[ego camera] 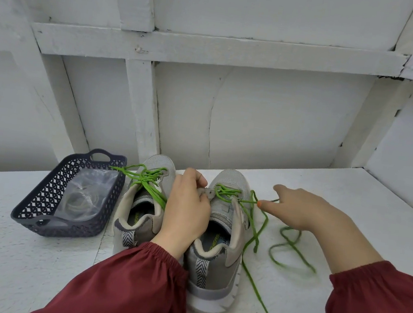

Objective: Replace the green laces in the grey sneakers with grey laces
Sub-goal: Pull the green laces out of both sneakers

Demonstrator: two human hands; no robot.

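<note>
Grey mesh and suede make up two sneakers that are stood side by side, toes away from the person, on a white painted table (367,201). The left sneaker (138,226) is seen fully laced, its tied green lace (144,178) bunched over the tongue. The right sneaker (214,270) is steadied by the left hand (187,211), whose fingers are curled over the near-left eyelet edge by the tongue and grip it. Its loosened green lace (256,231) is threaded through only the front eyelets; from there one strand is drawn taut to the right and is pinched at the thumb of the right hand (305,211), while the forefinger is held straight out. The rest of that lace is trailed in loops over the table to the right of the shoe. Just beside the left sneaker, a dark openwork basket (45,193) is placed, and a clear bag of grey laces (85,193) is held inside it. Both forearms are covered by dark red sleeves (130,285) gathered at the wrist.
</note>
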